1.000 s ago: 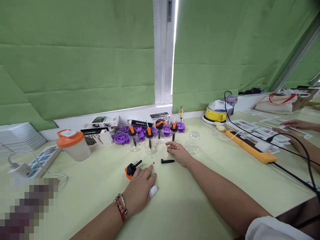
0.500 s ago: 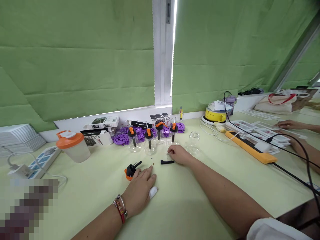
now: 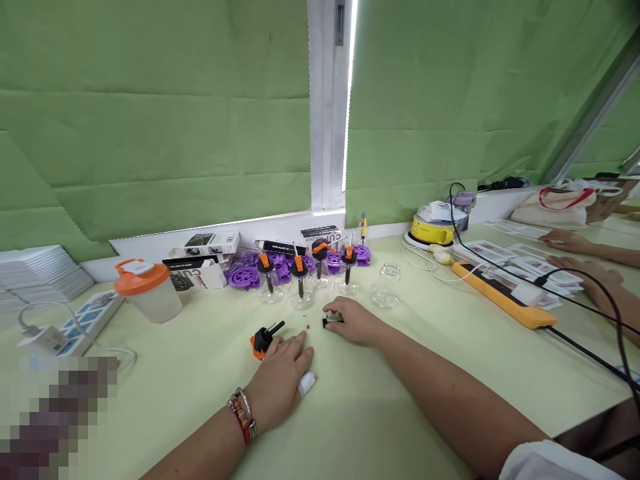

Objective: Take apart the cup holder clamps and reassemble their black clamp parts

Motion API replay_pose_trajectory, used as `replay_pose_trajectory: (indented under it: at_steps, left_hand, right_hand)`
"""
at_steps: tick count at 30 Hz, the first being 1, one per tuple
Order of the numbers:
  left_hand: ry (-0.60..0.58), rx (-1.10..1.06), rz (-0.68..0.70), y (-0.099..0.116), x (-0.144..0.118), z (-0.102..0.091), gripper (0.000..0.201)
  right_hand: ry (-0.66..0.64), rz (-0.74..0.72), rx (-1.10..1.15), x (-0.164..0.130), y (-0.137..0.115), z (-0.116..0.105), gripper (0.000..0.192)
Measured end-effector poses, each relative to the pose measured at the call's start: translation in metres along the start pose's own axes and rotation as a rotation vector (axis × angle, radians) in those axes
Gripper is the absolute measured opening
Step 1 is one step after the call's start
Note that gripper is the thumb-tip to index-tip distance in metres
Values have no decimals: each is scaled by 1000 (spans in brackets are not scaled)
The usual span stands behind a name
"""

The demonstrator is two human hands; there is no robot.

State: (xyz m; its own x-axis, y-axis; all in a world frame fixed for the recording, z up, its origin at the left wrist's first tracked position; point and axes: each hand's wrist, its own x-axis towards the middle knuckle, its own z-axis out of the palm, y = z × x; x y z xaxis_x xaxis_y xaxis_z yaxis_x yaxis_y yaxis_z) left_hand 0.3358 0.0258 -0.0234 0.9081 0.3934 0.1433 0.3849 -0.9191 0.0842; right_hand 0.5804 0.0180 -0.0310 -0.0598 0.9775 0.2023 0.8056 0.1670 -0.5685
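Note:
My left hand (image 3: pixel 283 373) lies open, palm down on the table, a white wrap on its thumb. Beside its fingers is a black and orange sprayer top (image 3: pixel 261 339); whether they touch it is unclear. My right hand (image 3: pixel 353 320) is closed, its thumb and fingertips around a small coil spring (image 3: pixel 334 318). Under that hand, partly hidden, lies a black lever-like piece (image 3: pixel 325 324). Tiny loose parts, one of them a brownish bit (image 3: pixel 308 327), rest between the hands.
Several glass bottles with black and orange tops (image 3: pixel 300 268) stand ahead, before purple plastic pieces (image 3: pixel 243 278). A topless glass bottle (image 3: pixel 385 297) is right of them. An orange-lidded shaker (image 3: pixel 155 300) stands left. A yellow power strip (image 3: pixel 500 297) and another person's hands (image 3: pixel 567 239) are right.
My right hand has moved slightly nearer to me, bringing the spring down over the black piece and covering more of it. My left hand stays put.

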Motion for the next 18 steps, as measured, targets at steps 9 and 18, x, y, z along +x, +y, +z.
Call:
replay_pose_trajectory:
  at_steps: [9, 18]
  left_hand:
    - [33, -49, 16, -1, -1, -1, 30]
    - [25, -102, 70, -10, -2, 0, 33]
  right_hand:
    - [-26, -28, 25, 1, 7, 1, 31]
    - [-62, -60, 97, 0, 11, 1, 29]
